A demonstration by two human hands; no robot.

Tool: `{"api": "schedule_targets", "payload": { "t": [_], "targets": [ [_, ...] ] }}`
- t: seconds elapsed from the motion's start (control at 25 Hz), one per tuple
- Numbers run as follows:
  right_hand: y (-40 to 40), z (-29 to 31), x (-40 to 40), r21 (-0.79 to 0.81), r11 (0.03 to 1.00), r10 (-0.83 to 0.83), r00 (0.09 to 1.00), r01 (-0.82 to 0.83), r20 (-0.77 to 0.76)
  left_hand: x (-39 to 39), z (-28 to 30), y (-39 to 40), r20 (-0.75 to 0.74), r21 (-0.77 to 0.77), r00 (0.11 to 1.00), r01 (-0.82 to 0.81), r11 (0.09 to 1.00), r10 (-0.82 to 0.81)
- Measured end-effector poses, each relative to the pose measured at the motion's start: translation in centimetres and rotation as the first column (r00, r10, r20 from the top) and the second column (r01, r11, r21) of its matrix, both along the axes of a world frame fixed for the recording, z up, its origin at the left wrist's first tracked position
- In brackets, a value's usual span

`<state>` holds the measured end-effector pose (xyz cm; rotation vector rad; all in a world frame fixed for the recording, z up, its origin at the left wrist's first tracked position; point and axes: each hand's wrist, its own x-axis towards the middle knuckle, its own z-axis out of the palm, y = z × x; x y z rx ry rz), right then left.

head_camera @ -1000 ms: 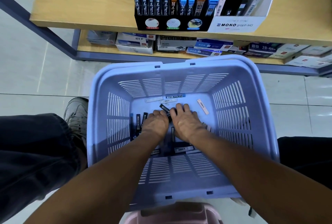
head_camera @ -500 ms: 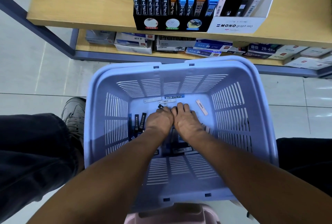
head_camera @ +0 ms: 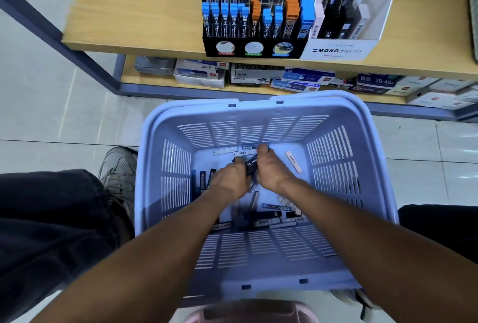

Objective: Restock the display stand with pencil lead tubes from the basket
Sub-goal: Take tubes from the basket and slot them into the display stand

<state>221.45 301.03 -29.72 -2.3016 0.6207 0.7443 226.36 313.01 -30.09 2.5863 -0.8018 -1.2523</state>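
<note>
A lilac plastic basket sits on the floor in front of me with several pencil lead tubes lying loose on its bottom. My left hand and my right hand are together inside it, lifted a little off the bottom, and grip a bunch of black lead tubes between them. The black display stand stands on the wooden shelf above, filled with tubes with blue and orange caps; some upper slots look empty.
A white MONO graph MG display box stands right of the stand. Boxes of stationery fill the lower shelf. My shoe and dark trouser legs flank the basket. A pink rim shows at the bottom edge.
Both hands were flat on the basket bottom, gathering tubes. They have closed together around a bunch of black tubes and risen slightly. The camera tilted up, showing more of the shelf.
</note>
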Motion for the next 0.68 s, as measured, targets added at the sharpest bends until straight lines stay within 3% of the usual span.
{"api": "schedule_targets", "payload": {
  "t": [0.08,0.2,0.52,0.68],
  "targets": [
    [-0.7,1.7,0.3,0.227,0.958,-0.18,0.984,0.175,0.002,0.3,0.7,0.5,-0.223,-0.117,0.957,-0.215,0.97,0.186],
    [-1.4,4.0,-0.4,0.326,0.916,-0.269,0.961,0.236,0.06,0.4,1.9,1.0,-0.401,-0.17,0.868,-0.385,0.907,0.293],
    [-0.7,7.7,-1.5,0.194,0.978,0.035,0.974,-0.08,0.224,0.4,6.2,1.0,-0.473,-0.188,0.812,-0.473,0.861,0.342],
    [-0.5,10.5,-0.8,0.259,0.965,-0.017,0.972,-0.046,0.234,1.1,8.5,0.8,-0.443,-0.176,0.831,-0.449,0.876,0.337]
  ]
}}
